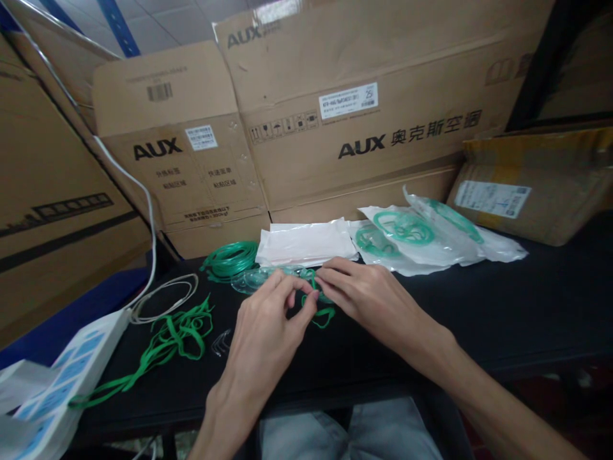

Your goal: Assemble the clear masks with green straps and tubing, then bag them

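My left hand [268, 319] and my right hand [371, 291] meet over the middle of the black table. Between their fingertips runs a thin green elastic strap [325, 317], its loop hanging below. The left thumb and index finger pinch it; the right fingers close on its upper part, partly hidden. Just behind lie clear plastic pieces [249, 280] that look like face masks, mostly covered by my hands. A coil of green tubing [232, 259] sits behind them to the left. Nearer on that side is a tangled bundle of green elastic straps [179, 335], beside small clear curved pieces [221, 344].
White packets [306, 241] lie behind my hands. Bags with green tubing [407, 230] are at the right, before a taped carton [536, 191]. A white power strip [67, 383] and its cable [152, 223] occupy the left. Large cardboard boxes [297, 153] wall the back.
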The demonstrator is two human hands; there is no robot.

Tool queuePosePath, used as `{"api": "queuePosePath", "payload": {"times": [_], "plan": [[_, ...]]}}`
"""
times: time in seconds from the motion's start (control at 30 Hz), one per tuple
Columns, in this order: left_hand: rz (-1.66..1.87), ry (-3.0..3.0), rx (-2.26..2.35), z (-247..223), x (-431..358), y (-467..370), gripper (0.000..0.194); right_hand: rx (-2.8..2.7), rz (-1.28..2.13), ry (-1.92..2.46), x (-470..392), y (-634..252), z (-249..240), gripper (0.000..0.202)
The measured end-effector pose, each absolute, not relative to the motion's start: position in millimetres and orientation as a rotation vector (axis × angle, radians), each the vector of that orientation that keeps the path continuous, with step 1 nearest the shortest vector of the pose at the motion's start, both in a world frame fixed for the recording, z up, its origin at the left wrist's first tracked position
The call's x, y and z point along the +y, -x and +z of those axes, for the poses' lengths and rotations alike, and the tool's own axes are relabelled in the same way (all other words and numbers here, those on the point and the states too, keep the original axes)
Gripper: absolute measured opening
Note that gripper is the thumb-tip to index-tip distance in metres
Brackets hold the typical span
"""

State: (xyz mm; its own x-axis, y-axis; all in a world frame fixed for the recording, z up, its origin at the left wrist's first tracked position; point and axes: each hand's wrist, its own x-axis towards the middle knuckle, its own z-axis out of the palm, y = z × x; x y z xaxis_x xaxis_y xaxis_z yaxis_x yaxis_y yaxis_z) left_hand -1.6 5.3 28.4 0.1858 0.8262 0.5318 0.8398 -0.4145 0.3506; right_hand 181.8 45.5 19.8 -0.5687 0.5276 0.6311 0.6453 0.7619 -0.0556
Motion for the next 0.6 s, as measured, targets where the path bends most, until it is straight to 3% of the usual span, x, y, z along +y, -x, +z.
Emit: {"api": "queuePosePath", "payload": {"times": [0.23,0.4,0.6], "plan": [[-1.048,2.428,-1.777,37.1,2.7,4.4,0.008,-2.258,-0.187,0.889,46.9,-180.3,19.0,0.016],[-1.097,2.311,-1.864,37.6,7.3,11.3,0.027,-2.333,-0.282,0.747,44.2,-178.5,17.3,0.017],[-1.105,2.436,-1.822,35.2,9.5,10.9,0.025,-2.360,-0.333,0.720,41.8,-177.0,16.2,0.021]]}}
